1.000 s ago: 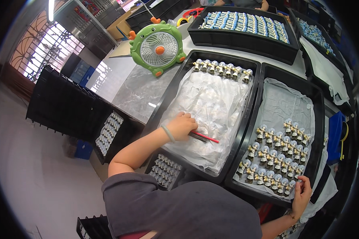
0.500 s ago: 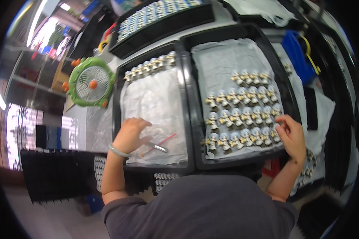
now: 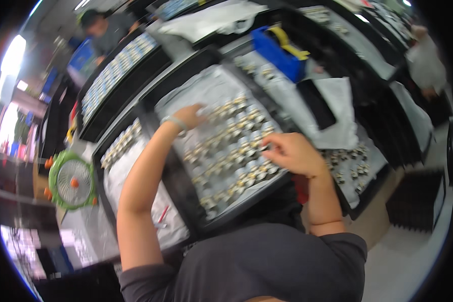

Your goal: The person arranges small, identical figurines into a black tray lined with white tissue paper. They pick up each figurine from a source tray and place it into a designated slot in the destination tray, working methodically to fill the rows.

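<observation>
Small white-and-gold figurines (image 3: 240,151) stand in rows on the white sheet (image 3: 217,80) lining a black tray (image 3: 190,200). My left hand (image 3: 190,117) reaches across to the tray's far part, beside the far row; motion blurs its fingertips, so I cannot tell whether they hold anything. At the rows' right end my right hand (image 3: 293,152) is closed, thumb and forefinger curled together close to the figurines. Whatever is in that pinch is too small to make out. In the neighbouring tray on the left, one row of figurines (image 3: 121,143) stands at the far end.
A red stick (image 3: 163,214) lies in the left tray, near a green toy-shaped fan (image 3: 73,180). Beyond my right hand are a blue bin (image 3: 279,54) with yellow tape, a dark flat rectangle (image 3: 315,104) and more figurines (image 3: 355,166). Another person (image 3: 107,31) is at the far left.
My view has turned right. My left hand has moved from the left tray over to the far part of the right tray. My right hand remains by the rows' right end.
</observation>
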Action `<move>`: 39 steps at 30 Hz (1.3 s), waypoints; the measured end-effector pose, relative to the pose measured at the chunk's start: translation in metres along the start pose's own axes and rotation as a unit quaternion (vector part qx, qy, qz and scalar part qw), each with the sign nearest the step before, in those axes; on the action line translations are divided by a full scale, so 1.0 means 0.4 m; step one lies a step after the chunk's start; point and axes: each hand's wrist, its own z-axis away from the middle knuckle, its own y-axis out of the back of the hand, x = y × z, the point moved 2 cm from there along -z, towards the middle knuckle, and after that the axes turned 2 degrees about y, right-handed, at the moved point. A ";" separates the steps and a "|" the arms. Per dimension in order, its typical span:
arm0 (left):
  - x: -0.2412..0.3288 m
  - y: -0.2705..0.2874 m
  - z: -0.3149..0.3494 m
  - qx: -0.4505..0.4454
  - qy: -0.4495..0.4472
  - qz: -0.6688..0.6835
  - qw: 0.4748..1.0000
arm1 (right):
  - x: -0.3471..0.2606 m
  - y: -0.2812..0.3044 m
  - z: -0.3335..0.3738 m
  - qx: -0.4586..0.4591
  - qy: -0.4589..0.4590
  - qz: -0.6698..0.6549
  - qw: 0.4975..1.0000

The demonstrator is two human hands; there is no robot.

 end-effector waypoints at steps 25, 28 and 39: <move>0.023 0.053 0.572 0.059 0.037 0.842 0.536 | 0.004 -0.025 -0.012 0.005 0.004 0.020 1.000; 0.003 0.038 0.626 0.099 -0.008 0.765 0.636 | 0.003 -0.026 -0.003 0.012 -0.063 0.016 0.998; 0.008 0.032 0.728 0.135 -0.029 0.725 0.675 | 0.014 -0.044 -0.022 0.007 -0.080 0.033 0.996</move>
